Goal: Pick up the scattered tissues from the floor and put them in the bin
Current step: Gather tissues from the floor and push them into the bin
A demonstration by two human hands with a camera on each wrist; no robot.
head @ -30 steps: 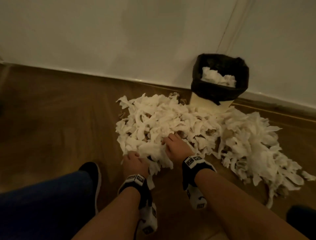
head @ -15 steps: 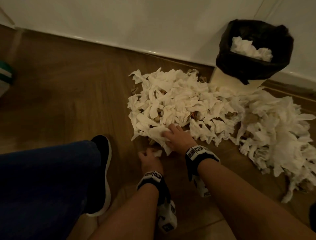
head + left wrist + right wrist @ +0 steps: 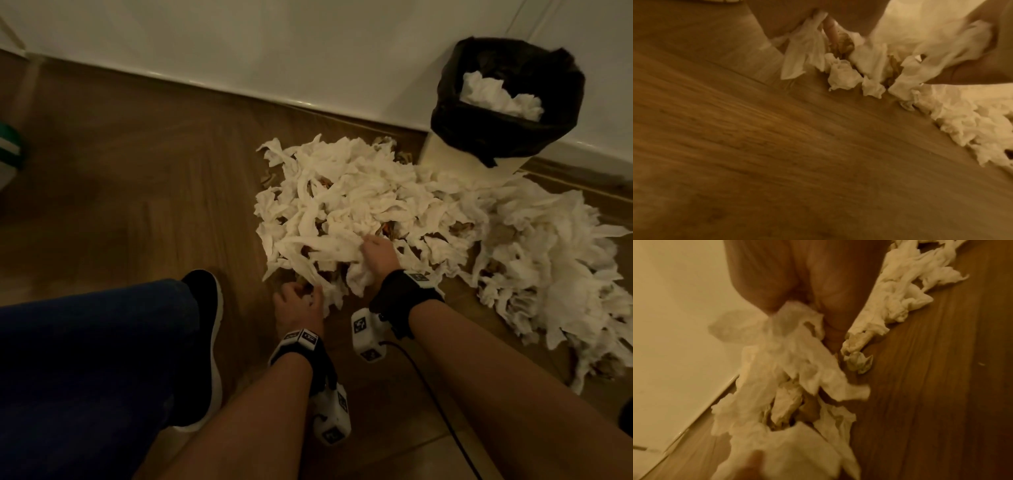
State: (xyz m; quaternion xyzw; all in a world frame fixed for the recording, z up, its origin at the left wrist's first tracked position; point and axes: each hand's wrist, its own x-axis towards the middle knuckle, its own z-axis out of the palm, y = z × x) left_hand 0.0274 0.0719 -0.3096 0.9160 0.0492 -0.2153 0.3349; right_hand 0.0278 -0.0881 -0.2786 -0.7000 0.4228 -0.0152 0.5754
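I am in a dim room of a home: herringbone wood floor [image 3: 144, 178], white wall [image 3: 274, 44] with baseboard [image 3: 239, 97], small lined waste bin [image 3: 455, 161] against it.

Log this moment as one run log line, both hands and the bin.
left hand: grips tissues at pile's near edge | right hand: grips tissues | bin: partly filled | floor pile: large

Since a second ago: right hand [image 3: 378, 255] slid rightward along the near edge of the tissues [image 3: 342, 209], now gripping a bunch. Left hand [image 3: 297, 305] drawn back to the edge, fingers curled on loose scraps.
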